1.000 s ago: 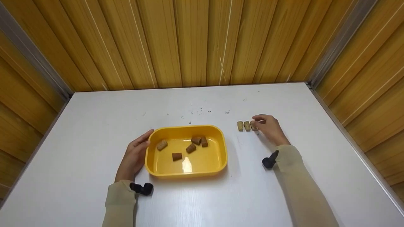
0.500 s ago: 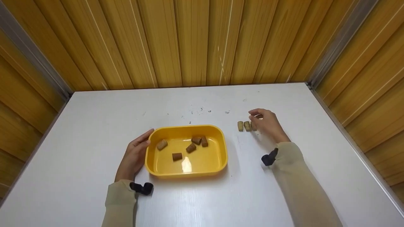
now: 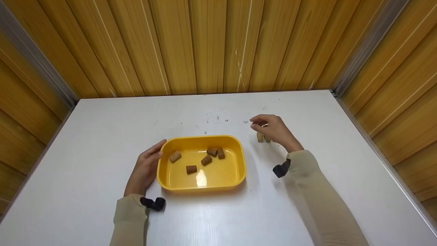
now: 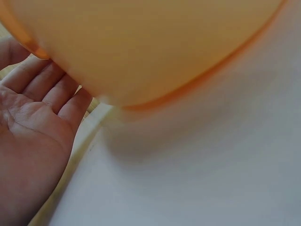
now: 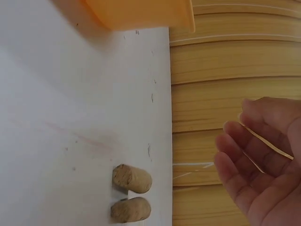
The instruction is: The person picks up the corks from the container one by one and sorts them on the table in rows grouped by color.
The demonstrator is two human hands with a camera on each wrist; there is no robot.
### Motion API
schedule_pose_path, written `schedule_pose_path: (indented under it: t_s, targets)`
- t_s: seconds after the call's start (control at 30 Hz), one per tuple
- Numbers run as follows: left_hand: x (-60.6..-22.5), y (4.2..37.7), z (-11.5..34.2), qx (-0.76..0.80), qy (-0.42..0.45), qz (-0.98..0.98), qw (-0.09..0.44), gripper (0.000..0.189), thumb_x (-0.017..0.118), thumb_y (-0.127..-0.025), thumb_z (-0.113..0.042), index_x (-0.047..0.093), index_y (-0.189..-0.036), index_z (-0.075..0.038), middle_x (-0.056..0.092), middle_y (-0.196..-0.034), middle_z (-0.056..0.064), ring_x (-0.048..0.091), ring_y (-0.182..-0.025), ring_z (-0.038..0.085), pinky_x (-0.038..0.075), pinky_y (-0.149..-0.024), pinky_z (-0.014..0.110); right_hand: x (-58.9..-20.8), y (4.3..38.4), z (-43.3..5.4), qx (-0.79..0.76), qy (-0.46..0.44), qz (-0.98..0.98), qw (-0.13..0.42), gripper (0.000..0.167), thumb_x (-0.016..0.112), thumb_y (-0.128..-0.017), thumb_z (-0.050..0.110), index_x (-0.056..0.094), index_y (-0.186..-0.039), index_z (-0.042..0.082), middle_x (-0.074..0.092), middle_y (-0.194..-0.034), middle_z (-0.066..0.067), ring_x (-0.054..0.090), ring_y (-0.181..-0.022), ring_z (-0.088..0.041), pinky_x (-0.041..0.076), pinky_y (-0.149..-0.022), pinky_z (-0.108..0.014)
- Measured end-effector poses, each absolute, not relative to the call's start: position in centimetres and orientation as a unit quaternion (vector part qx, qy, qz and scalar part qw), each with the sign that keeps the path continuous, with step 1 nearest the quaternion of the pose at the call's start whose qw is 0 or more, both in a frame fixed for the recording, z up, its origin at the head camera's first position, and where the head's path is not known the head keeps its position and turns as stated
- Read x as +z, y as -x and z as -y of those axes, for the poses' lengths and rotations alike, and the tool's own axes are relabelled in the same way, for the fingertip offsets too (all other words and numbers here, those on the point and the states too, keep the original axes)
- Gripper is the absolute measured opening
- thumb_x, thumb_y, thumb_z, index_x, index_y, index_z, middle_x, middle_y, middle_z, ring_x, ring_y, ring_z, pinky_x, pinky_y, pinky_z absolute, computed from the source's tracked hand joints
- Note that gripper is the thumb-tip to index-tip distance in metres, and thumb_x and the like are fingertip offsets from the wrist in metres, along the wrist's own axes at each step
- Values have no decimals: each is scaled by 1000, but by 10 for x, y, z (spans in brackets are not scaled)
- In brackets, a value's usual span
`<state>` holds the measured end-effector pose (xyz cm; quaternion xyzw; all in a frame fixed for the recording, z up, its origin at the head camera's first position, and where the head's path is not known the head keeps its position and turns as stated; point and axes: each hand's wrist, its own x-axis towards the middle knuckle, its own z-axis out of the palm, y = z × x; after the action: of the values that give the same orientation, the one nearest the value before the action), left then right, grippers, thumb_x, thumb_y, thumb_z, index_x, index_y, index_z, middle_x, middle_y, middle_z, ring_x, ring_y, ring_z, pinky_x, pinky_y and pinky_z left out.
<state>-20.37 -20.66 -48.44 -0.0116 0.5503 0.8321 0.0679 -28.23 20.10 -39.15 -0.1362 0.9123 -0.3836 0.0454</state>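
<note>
Right grip (image 3: pixel 273 130) has moved left — yellow tray (image 3: pixel 222 176), long axis sideways.

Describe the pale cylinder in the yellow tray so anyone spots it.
On the white table, find the yellow tray beside the left hand. Inside, near its back-left corner, lies a small tan cylinder. It's the palest of five; the other four are darker brown, further right.

White table (image 3: pixel 205 222), shiny near 6 o'clock, dark specks (image 3: pixel 217 118) toward 12. Yellow-brown wood-look back wall (image 3: pixel 208 48) at 12, matching side walls (image 3: pixel 392 102) at 9 and 3. Grey corner strips (image 3: pixel 366 44) at 10 and 2.
</note>
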Motion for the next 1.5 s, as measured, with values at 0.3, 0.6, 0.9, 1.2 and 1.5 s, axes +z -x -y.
schedule_pose_path:
  t_s: [0.3,0.6,0.9,1.2,1.5]
  targets:
    - [-484,206,205,825,6,-561,73,53,54,-95,-7,38,-146,-2,38,-153,6,37,-139,10,39,-109,20,-379,278,-171,-388,187,-900,68,29,66,-90,21,67,-117,9,69,-108,-10,65,-101,-24,55,-94,-37]
    - [-484,206,206,815,12,-573,83,53,52,-96,-8,37,-147,-4,34,-156,5,29,-145,13,33,-113,23,-374,276,-141,-379,265,-882,91,29,68,-89,17,69,-116,7,70,-112,-11,66,-100,-22,55,-94,-35]
    - [-486,207,207,816,15,-571,85,52,53,-96,-9,39,-147,-6,34,-155,2,29,-144,11,30,-116,26,-373,275,-112,-373,293,-867,151,30,67,-89,15,68,-118,8,68,-118,-15,65,-104,-24,55,-93,-35]
    - [-486,207,209,826,11,-556,90,53,55,-96,-10,39,-146,-6,34,-155,3,30,-144,13,39,-109,22,-380,277,-87,-358,324,-858,178,33,65,-91,15,66,-121,4,67,-120,-15,65,-107,-24,53,-96,-37]
    - [-486,206,208,823,9,-562,86,53,53,-96,-9,38,-147,-5,34,-155,4,31,-144,13,39,-108,20,-394,277,-68,-366,328,-847,204,34,64,-92,17,65,-123,5,66,-122,-13,64,-111,-22,52,-98,-34]
